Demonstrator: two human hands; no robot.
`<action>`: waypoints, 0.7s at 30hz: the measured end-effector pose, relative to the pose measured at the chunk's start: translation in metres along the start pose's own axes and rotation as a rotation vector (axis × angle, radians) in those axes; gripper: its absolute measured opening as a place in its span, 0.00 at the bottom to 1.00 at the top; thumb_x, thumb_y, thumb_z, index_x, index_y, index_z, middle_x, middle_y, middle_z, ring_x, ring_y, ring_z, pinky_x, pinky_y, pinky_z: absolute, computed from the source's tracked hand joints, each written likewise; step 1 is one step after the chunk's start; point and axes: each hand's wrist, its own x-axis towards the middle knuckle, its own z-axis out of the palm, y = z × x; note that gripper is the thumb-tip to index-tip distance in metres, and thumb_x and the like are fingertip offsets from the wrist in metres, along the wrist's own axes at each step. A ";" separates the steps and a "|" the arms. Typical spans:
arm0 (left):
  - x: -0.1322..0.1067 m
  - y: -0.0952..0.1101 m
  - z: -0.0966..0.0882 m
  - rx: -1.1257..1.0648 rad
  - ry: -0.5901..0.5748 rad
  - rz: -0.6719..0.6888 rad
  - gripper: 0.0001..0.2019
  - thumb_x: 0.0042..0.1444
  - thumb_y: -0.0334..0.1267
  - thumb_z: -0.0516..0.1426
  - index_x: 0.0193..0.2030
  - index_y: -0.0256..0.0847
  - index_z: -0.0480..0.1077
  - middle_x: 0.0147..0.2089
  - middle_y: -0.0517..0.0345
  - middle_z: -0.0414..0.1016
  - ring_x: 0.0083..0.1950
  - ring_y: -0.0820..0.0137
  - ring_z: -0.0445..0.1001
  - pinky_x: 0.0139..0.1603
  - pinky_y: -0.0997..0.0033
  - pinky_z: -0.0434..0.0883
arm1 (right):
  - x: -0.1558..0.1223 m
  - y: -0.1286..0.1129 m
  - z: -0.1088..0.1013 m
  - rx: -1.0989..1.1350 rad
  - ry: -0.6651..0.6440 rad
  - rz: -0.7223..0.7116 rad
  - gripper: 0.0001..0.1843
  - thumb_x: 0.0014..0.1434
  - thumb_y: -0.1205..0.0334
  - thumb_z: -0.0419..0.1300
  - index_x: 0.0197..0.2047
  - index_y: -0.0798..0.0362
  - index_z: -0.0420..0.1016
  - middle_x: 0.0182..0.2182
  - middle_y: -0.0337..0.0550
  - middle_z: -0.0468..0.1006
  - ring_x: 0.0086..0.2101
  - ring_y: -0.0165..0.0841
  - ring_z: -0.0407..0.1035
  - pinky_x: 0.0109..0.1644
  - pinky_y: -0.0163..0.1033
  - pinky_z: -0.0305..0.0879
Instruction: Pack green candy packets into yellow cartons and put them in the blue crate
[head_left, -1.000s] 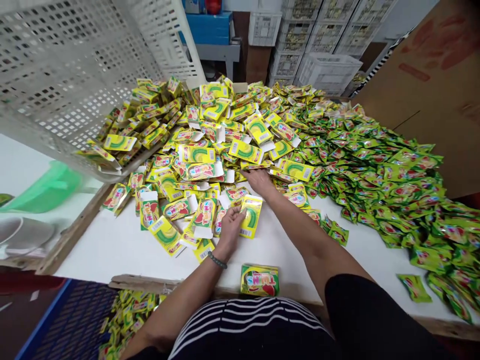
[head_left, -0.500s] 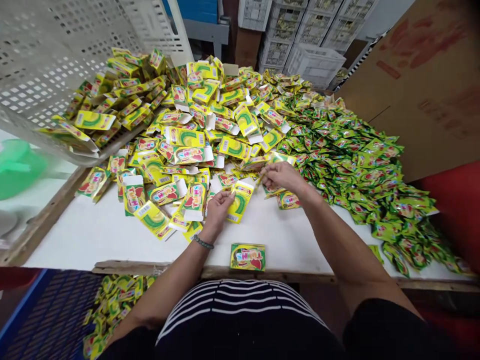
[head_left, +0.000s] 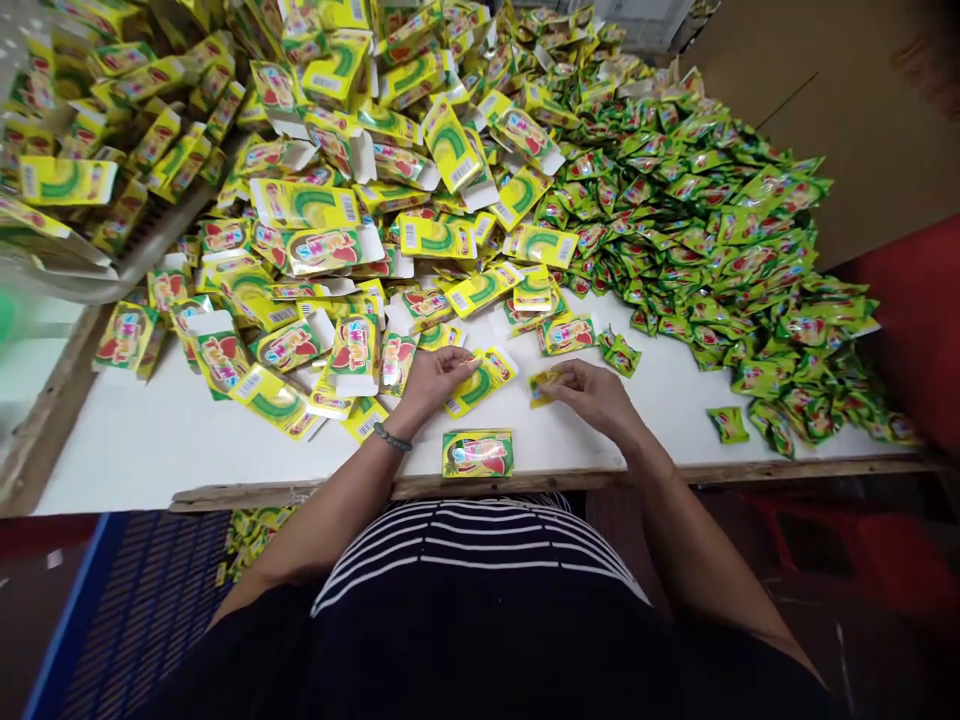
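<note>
My left hand (head_left: 439,380) pinches a small yellow carton (head_left: 486,380) by its left side, just above the white tabletop. The carton's printed face, with a green curve, is turned up. To its right, my right hand (head_left: 592,392) has thumb and fingers closed on a small yellow packet (head_left: 540,388). A gap separates the packet from the carton. Nearer my body lies a closed green-and-yellow carton (head_left: 478,453), flat at the table edge. Beyond my right hand are a loose green packet (head_left: 619,352) and another carton (head_left: 568,334).
A heap of yellow cartons (head_left: 307,210), many with open white flaps, spreads from a tipped white crate (head_left: 154,235) at left. Green packets (head_left: 697,240) are piled at right, against a cardboard sheet (head_left: 847,110). Below the table's wooden edge (head_left: 285,494) stands a blue crate (head_left: 142,580).
My right hand has come back from the pile toward me and now holds a small packet. The left hand still has its carton, now tilted flatter. The view has tipped downward.
</note>
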 end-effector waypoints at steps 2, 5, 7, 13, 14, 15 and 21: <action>0.000 0.001 0.001 0.061 -0.020 0.015 0.20 0.44 0.50 0.66 0.36 0.36 0.74 0.27 0.61 0.71 0.26 0.75 0.65 0.28 0.74 0.60 | -0.001 0.002 0.004 -0.124 0.104 -0.083 0.14 0.47 0.48 0.66 0.30 0.50 0.77 0.27 0.40 0.75 0.29 0.34 0.69 0.36 0.42 0.68; -0.003 0.006 0.002 0.127 -0.033 0.031 0.19 0.46 0.50 0.65 0.37 0.36 0.75 0.28 0.60 0.73 0.27 0.75 0.65 0.28 0.74 0.60 | 0.000 -0.002 0.010 -0.040 0.233 -0.157 0.16 0.51 0.46 0.62 0.26 0.51 0.74 0.31 0.43 0.74 0.31 0.34 0.67 0.35 0.42 0.67; -0.004 0.010 0.004 0.176 -0.051 0.033 0.18 0.48 0.51 0.64 0.36 0.36 0.75 0.27 0.60 0.72 0.26 0.75 0.64 0.27 0.74 0.58 | 0.004 -0.010 0.013 0.113 0.296 -0.172 0.15 0.55 0.47 0.59 0.28 0.50 0.71 0.29 0.41 0.73 0.30 0.34 0.67 0.36 0.42 0.67; -0.003 0.012 0.012 -0.043 -0.084 -0.047 0.18 0.45 0.50 0.66 0.36 0.38 0.75 0.29 0.60 0.75 0.28 0.73 0.69 0.29 0.74 0.65 | 0.025 -0.037 0.023 0.267 0.397 -0.142 0.12 0.57 0.49 0.58 0.32 0.48 0.66 0.25 0.37 0.70 0.29 0.33 0.67 0.37 0.42 0.68; -0.002 0.011 0.013 -0.168 -0.068 -0.091 0.19 0.44 0.50 0.67 0.37 0.39 0.74 0.31 0.60 0.76 0.28 0.73 0.70 0.30 0.74 0.67 | 0.027 -0.038 0.025 0.318 0.363 -0.098 0.13 0.56 0.47 0.58 0.32 0.48 0.65 0.25 0.37 0.69 0.28 0.33 0.67 0.36 0.41 0.68; -0.001 0.011 0.014 -0.286 -0.049 -0.139 0.20 0.43 0.50 0.67 0.38 0.40 0.72 0.32 0.60 0.76 0.27 0.73 0.71 0.29 0.73 0.68 | 0.029 -0.039 0.028 0.381 0.322 -0.044 0.14 0.56 0.46 0.58 0.33 0.48 0.64 0.25 0.36 0.69 0.27 0.32 0.67 0.33 0.39 0.67; -0.003 0.019 0.015 -0.460 -0.133 -0.254 0.27 0.44 0.61 0.65 0.38 0.37 0.72 0.34 0.51 0.77 0.28 0.71 0.74 0.29 0.72 0.70 | 0.022 -0.043 0.054 0.539 0.083 0.030 0.28 0.43 0.48 0.68 0.45 0.47 0.66 0.37 0.39 0.76 0.33 0.32 0.71 0.32 0.36 0.68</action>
